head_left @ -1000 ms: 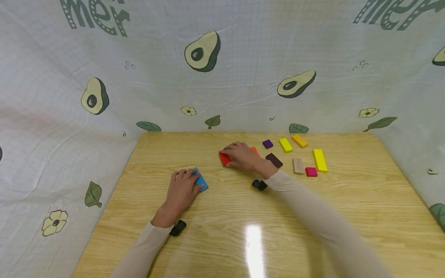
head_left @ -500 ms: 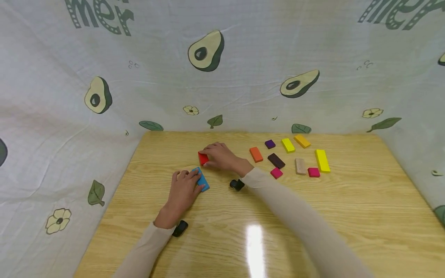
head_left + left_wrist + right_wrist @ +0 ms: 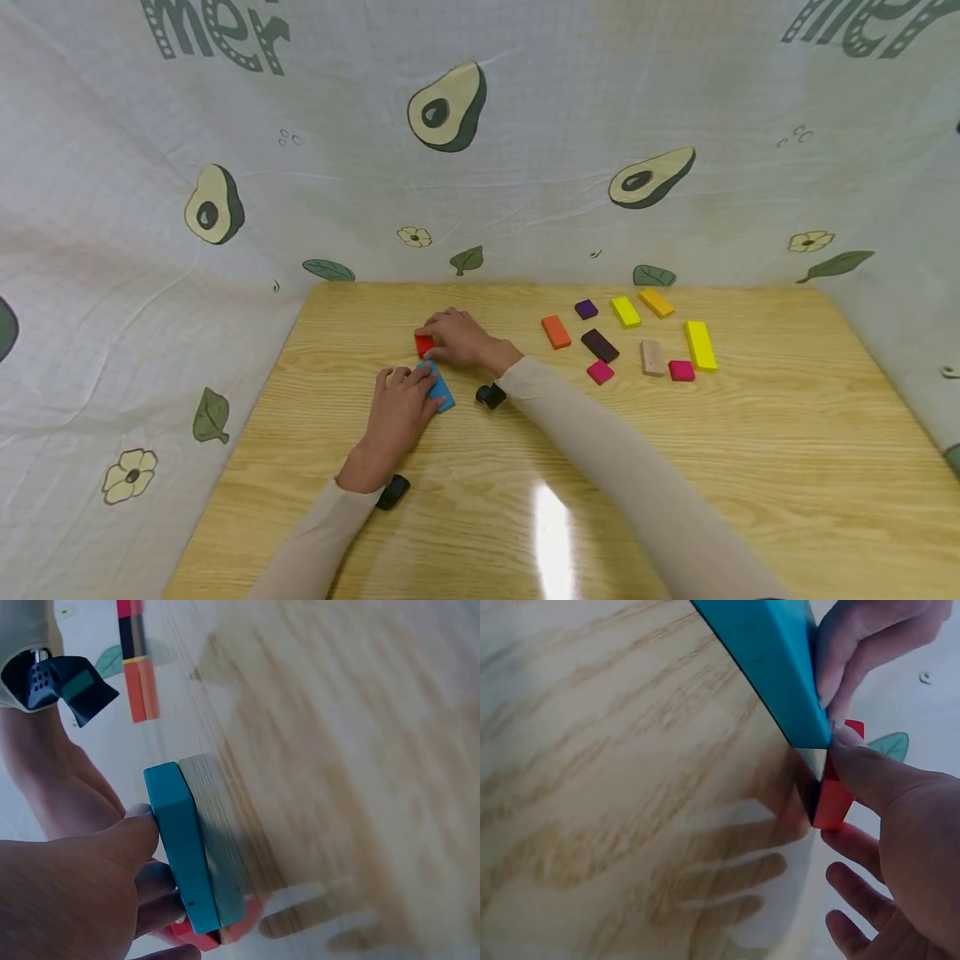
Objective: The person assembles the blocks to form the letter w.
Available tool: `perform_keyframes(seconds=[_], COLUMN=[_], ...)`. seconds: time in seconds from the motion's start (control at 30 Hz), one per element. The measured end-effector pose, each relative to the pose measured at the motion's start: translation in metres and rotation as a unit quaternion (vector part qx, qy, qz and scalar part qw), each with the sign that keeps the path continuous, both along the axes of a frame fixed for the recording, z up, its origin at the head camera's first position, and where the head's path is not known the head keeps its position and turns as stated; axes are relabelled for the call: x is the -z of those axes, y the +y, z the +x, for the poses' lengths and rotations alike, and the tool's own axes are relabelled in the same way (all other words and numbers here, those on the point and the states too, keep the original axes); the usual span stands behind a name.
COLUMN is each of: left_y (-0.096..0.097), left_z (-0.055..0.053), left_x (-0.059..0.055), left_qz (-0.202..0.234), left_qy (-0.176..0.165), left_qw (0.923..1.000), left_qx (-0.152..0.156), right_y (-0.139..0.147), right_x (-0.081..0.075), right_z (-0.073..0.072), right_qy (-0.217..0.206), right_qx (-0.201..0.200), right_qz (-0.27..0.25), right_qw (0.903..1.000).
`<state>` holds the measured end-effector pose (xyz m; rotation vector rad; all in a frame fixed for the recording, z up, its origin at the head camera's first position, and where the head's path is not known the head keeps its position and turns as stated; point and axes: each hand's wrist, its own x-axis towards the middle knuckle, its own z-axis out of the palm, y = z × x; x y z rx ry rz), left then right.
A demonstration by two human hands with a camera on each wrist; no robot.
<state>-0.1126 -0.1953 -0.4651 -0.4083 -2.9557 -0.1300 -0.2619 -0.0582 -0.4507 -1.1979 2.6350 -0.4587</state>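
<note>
so left hand (image 3: 397, 407) holds the blue block (image 3: 441, 393) and right hand (image 3: 461, 340) pinches the red block (image 3: 423, 343) right by its far end

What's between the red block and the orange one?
The right hand, gripping the red block, then bare table up to the orange block. The head view shows it.

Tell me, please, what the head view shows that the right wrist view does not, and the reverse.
Only the head view shows the purple block, the dark brown block, the long yellow block and the avocado prints.

Only the right wrist view shows finger-shaped reflections.

Both show the wood-grained tabletop, the right hand pinching the red block, and the left hand holding the blue block.
</note>
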Motion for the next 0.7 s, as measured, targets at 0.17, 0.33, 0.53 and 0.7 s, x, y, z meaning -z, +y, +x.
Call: perform_keyframes(seconds=[0.17,0.33,0.53,0.7], left_y=[0.0006,0.002,0.0015,0.0006], left_z=[0.0007,0.0017,0.0019,0.002], left_x=[-0.0002,-0.0015,0.0004,0.0012], left_qz=[-0.002,-0.001,0.002,0.004], left_qy=[0.007,0.02,0.021,0.019], left_qw=[1.0,0.9998,0.9998,0.9998], left_qx=[0.002,0.006,0.002,0.0], right_y=[-0.0017,-0.0007,0.0011,0.002], right_x=[0.0014,0.0042,0.0061,0.0074], right_z=[-0.0006,-0.0019,-0.0021,-0.0015], right_qy=[-0.025,-0.029,-0.025,-0.029], right_qx=[-0.018,-0.03,-0.036,-0.044], right_qz=[-0.02,-0.014,-0.013,-0.011], right_qw=[0.9993,0.999,0.999,0.9986])
